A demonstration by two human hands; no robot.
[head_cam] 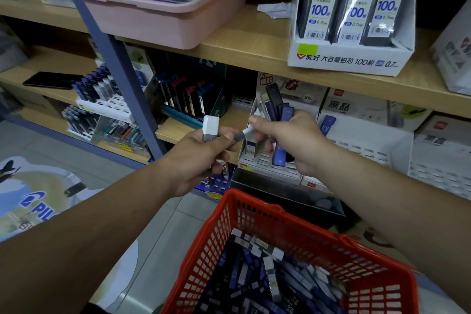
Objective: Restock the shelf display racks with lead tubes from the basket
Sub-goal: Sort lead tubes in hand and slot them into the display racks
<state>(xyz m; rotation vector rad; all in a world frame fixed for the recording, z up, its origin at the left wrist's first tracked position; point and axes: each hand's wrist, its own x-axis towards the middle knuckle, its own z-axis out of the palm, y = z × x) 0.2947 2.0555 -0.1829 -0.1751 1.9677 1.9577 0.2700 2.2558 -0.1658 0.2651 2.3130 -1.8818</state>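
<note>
The person is working through the sorting-and-slotting step, with both hands raised in front of the lower shelf (175, 130). The left hand (201, 158) is gripping a white-capped lead tube (211, 126) upright, fingers curled round its body. The right hand (298, 143) is clutching a fanned bundle of blue and dark lead tubes (280, 115), while its thumb and forefinger are pinching a small white-tipped tube (243, 134) that is reaching across to the left hand's fingers. The hands are nearly touching at that tube, so it looks as if a piece is passing between them, though which way I cannot tell. The white display rack (265, 160) is sitting just behind the right hand, most of its slots unfilled. The red basket (254, 214) below is holding a heap of loose lead tubes (267, 278), so much of the restock remains. The next move probably calls for freeing one tube, turning it upright and dropping it into a matching rack slot.
</note>
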